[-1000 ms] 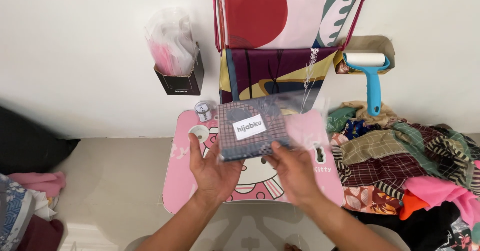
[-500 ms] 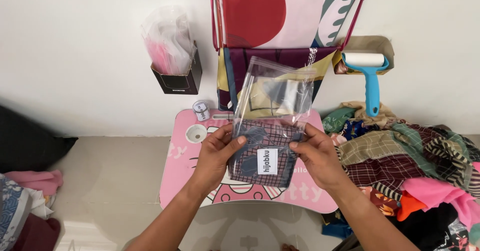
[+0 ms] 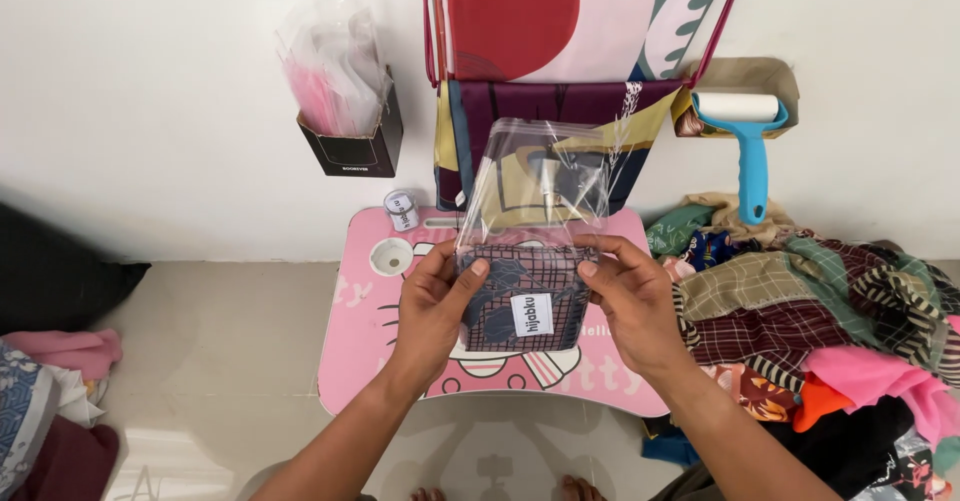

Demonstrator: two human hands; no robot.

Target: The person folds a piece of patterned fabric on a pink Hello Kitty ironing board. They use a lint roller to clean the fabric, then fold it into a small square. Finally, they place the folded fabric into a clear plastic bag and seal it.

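Dark checked folded cloth (image 3: 525,296) sits low inside an upright clear bag (image 3: 540,191).

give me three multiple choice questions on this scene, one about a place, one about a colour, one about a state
1. Where does the roll of tape stand?
A. on the pink table's far left corner
B. on the pile of clothes
C. in the black wall box

2. What colour is the handle of the lint roller?
A. red
B. blue
C. black

3. How is the folded checked cloth held?
A. lying loose on the floor
B. hanging from the rack
C. inside a clear plastic bag, gripped from both sides

Answers:
1 A, it stands on the pink table beside a round hollow.
2 B, the handle is bright blue.
3 C, the left hand and right hand pinch the clear plastic bag around it.
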